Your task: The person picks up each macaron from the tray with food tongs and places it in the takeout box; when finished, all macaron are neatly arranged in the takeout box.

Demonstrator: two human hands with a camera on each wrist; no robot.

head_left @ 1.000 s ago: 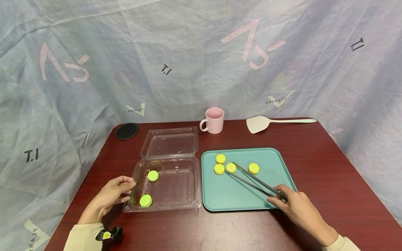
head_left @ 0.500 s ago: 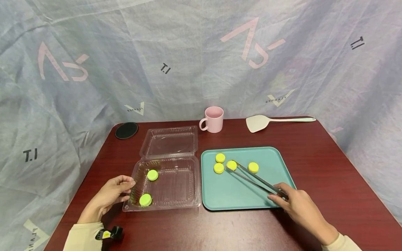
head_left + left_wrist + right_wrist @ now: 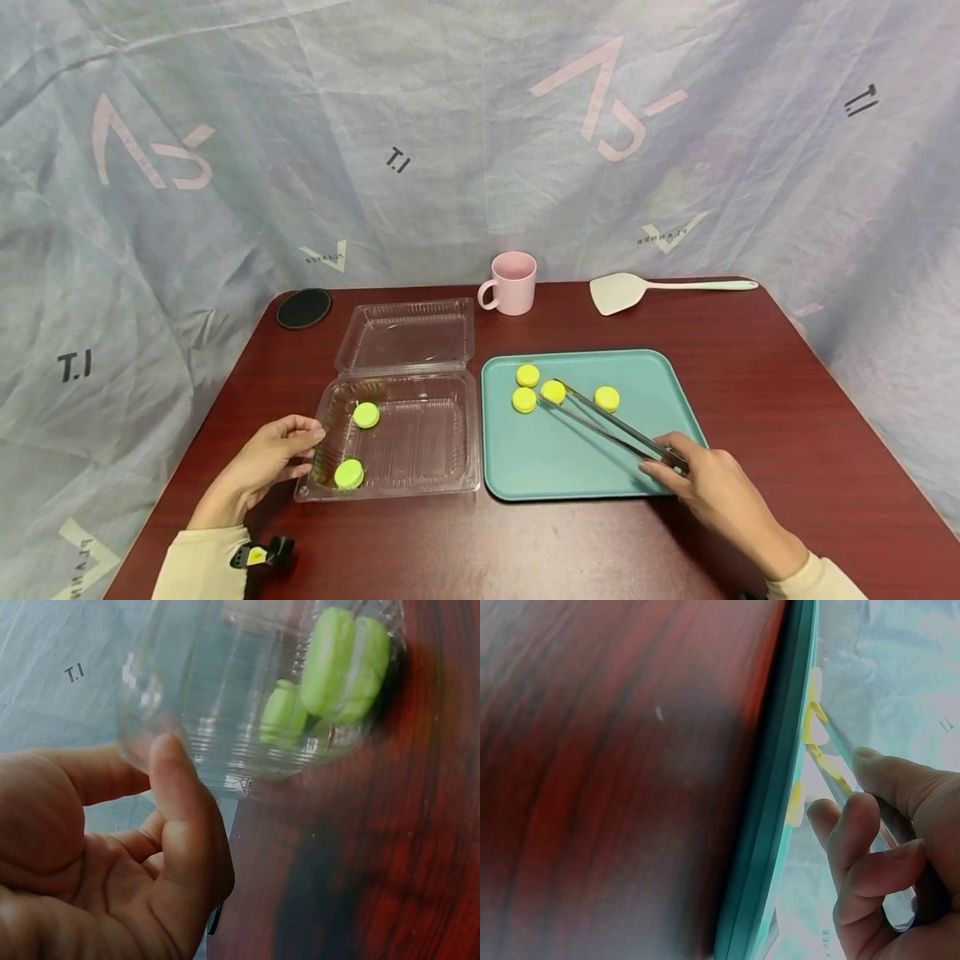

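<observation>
diagonally, tongs [image 3: 624, 427] far-leftward, perhaps tilted

Left grip [image 3: 266, 457] pinching, right grip [image 3: 712, 487] curled

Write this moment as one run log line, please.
Left grip: pinching clear container; right grip: holding tongs; tongs: around yellow macaron; clear container: two green macarons

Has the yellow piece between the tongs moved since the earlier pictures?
Yes, slightly: in the head view, against the tray, the yellow piece now appears higher in the picture; lifted or slid away, I cannot tell.
</observation>
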